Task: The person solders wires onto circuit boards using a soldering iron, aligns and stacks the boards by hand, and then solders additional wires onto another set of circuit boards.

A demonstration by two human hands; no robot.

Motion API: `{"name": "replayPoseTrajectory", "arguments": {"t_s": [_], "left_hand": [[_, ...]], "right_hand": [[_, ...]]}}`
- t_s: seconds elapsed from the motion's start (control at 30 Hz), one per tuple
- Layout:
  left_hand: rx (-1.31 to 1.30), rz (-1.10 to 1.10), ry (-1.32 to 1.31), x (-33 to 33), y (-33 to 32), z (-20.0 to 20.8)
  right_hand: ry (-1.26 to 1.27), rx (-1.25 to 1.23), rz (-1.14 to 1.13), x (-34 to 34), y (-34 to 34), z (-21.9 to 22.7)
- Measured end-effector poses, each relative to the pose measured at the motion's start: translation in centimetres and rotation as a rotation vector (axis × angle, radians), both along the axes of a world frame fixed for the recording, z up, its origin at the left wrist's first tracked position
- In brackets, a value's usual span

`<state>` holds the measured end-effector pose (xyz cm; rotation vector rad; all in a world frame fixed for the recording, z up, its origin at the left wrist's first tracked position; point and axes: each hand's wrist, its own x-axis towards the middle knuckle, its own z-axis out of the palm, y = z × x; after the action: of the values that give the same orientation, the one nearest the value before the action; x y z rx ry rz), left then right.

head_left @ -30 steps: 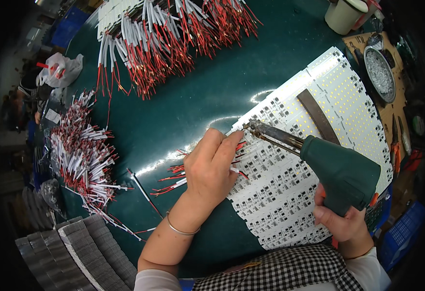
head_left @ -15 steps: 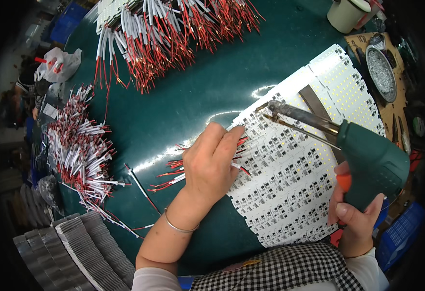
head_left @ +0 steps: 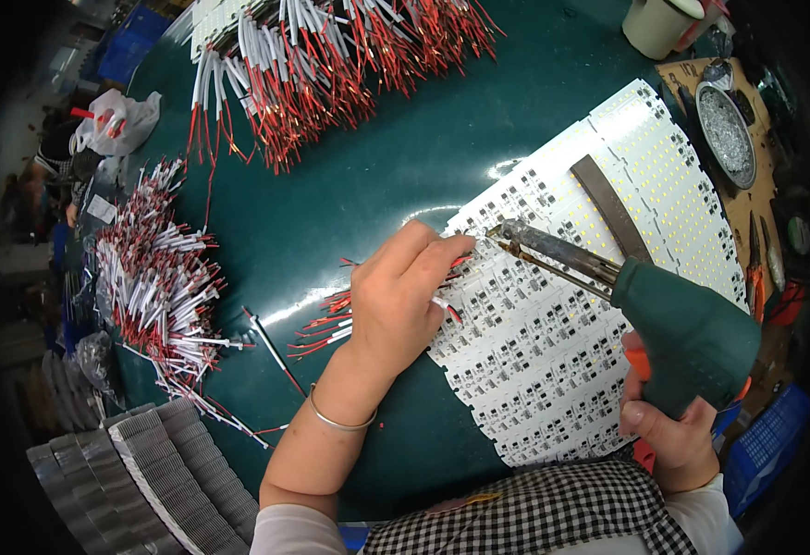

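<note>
My right hand (head_left: 668,421) is wrapped round the handle of a green soldering gun (head_left: 687,333) with an orange trigger. Its tip points left, at the upper left edge of a white LED circuit board panel (head_left: 590,342), close to my left fingertips. My left hand (head_left: 400,291) is closed on a bunch of red and white wires (head_left: 329,324), whose ends stick out on both sides of it. The thumb and forefinger pinch at the panel's edge; what lies right between them is too small to make out. A dark flat strip (head_left: 611,205) rests on the panel.
Boards with many attached wires (head_left: 322,74) lie at the back of the green table (head_left: 442,129). A heap of cut wires (head_left: 160,277) is on the left, above stacked grey strips (head_left: 146,472). An oval dish (head_left: 727,137), pliers (head_left: 754,268) and a mug (head_left: 659,28) stand at right.
The soldering gun has moved left and slightly down, bringing its tip near my left fingertips. My left fingers have shifted slightly at the panel's edge, still holding the wires.
</note>
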<state>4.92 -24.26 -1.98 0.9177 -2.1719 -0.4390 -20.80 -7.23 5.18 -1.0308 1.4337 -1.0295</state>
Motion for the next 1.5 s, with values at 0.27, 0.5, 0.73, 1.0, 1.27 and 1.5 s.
{"name": "replayPoseTrajectory", "arguments": {"t_s": [0.27, 0.5, 0.73, 1.0, 1.27, 1.5], "left_hand": [[0.027, -0.001, 0.008, 0.1, -0.1, -0.1], [-0.023, -0.031, 0.036, 0.1, -0.2, -0.6], [-0.041, -0.028, -0.012, 0.0, 0.1, -0.6], [-0.055, -0.013, -0.061, 0.1, 0.4, -0.4], [0.103, -0.056, 0.108, 0.1, 0.2, 1.0], [0.164, 0.114, 0.216, 0.8, 0.1, 1.9]], "right_hand": [[0.059, -0.045, 0.160, -0.5, 0.1, -0.5], [0.145, -0.047, 0.181, 0.8, -0.7, -0.1], [0.211, -0.167, 0.356, 0.1, -0.8, -0.2], [-0.051, 0.012, -0.324, 2.4, -2.0, 2.2], [0.107, -0.238, -0.251, -2.9, -1.1, 5.9], [0.127, -0.294, -0.206, -4.1, -2.1, 5.8]]}}
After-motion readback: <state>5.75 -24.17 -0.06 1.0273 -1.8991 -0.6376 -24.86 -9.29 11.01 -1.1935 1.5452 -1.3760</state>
